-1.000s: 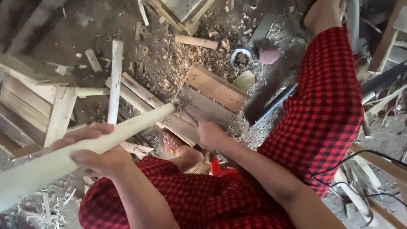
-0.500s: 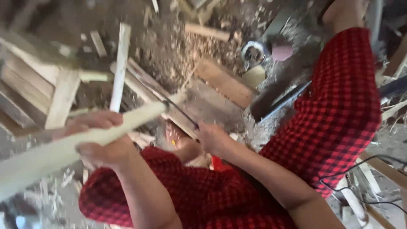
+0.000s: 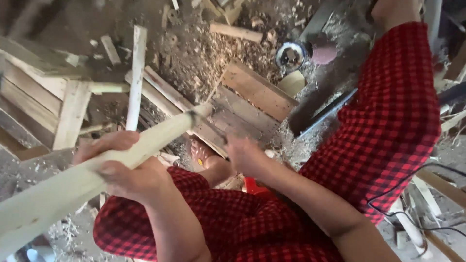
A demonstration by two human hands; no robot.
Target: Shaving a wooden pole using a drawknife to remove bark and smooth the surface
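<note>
Head view, looking down. Left hand [image 3: 124, 167] wrapping round a pale wooden pole [image 3: 97, 170], fingers curled closed over its top, thumb underneath; clamped firmly on it. Pole running from the lower left corner up and rightward, its narrowed far end [image 3: 201, 110] dark and blurred, hanging above the planks [image 3: 252, 97]. Right hand [image 3: 247, 155] sitting lower and to the right of that end, blurred by motion, fingers bent inward as if gripping; a thin dark blade [image 3: 213, 130] seeming to run from it up toward the pole tip, though too smeared to be sure what is being held. Hands staying apart, the pole's far stretch lying between them.

Red-and-black checked trousers [image 3: 388, 121] covering both legs, one knee low in the middle, the other leg stretching up the right side. Bare foot [image 3: 201, 154] showing between the knees, just beside the right hand. Shavings [image 3: 204, 53] and sawdust littering the ground. Slatted frame [image 3: 43, 102] lying at left, a loose stick [image 3: 136, 73] resting beside it. Small round tin [image 3: 290, 56] and a maroon lump [image 3: 324, 51] sitting near the top. Black cable [image 3: 417, 194] curling at right.
</note>
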